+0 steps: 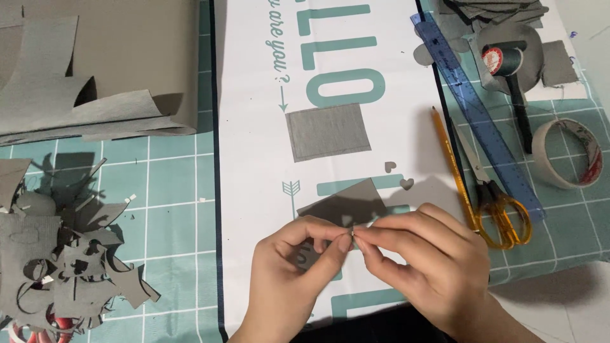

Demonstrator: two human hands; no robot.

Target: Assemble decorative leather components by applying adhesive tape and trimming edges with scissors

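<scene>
Both the left hand (pixel 289 276) and right hand (pixel 422 260) pinch something tiny at the dark grey paper square's (pixel 343 206) edge, seemingly mid-peel, needing a steady, gentle pull.

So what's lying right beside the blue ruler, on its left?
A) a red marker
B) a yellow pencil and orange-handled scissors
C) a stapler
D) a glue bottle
B: the yellow pencil and orange-handled scissors lie just left of the blue ruler; no glue bottle, stapler or marker shows there.
</scene>
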